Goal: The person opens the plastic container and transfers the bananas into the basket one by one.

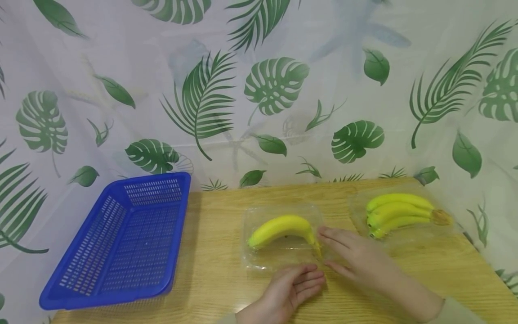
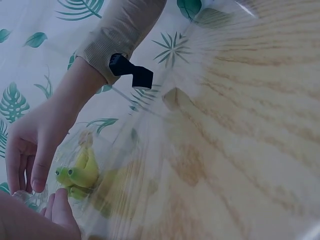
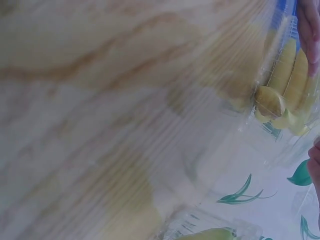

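Observation:
In the head view, a clear plastic container (image 1: 254, 262) lies mid-table with yellow banana (image 1: 283, 227) in it, its stem end pointing right. The right wrist view shows this fruit (image 3: 295, 75) as more than one finger side by side with a thick stem. My right hand (image 1: 358, 256) is at the container's right end, fingers extended and thumb apart, fingertips right at the plastic edge. Just in front of the container's near right corner, my left hand (image 1: 289, 288) has its palm turned inward and its fingers loosely bent, holding nothing.
To the right, a bunch of bananas (image 1: 398, 211) lies in another clear container (image 1: 358, 198). A blue perforated basket (image 1: 180, 225) stands at the left of the wooden table (image 1: 214, 279). A leaf-patterned white sheet (image 1: 226, 27) hangs behind.

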Demonstrator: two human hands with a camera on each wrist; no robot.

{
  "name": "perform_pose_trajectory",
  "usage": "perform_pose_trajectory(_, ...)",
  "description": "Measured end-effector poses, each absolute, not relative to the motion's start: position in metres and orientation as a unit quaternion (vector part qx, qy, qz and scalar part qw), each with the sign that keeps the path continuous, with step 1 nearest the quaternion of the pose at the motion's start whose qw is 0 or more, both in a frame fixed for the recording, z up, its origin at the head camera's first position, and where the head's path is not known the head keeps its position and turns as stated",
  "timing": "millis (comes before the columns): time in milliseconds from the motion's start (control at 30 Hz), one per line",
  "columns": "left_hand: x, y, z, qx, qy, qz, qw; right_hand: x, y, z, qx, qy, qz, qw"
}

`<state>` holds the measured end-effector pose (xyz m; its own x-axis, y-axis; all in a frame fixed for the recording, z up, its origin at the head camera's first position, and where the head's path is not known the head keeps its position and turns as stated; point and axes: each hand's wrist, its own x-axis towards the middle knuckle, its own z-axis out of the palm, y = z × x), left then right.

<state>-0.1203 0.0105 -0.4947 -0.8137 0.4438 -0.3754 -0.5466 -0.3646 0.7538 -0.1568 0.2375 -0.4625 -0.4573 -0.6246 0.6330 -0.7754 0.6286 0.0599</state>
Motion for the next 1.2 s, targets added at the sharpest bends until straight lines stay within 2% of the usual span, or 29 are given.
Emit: perform_pose_trajectory(1200,-0.118,0.02,-0.495,-0.07,0.454,0.831,0.313,-0.153,0.221,-0.462,0.447,-0.816,0.103,0.351)
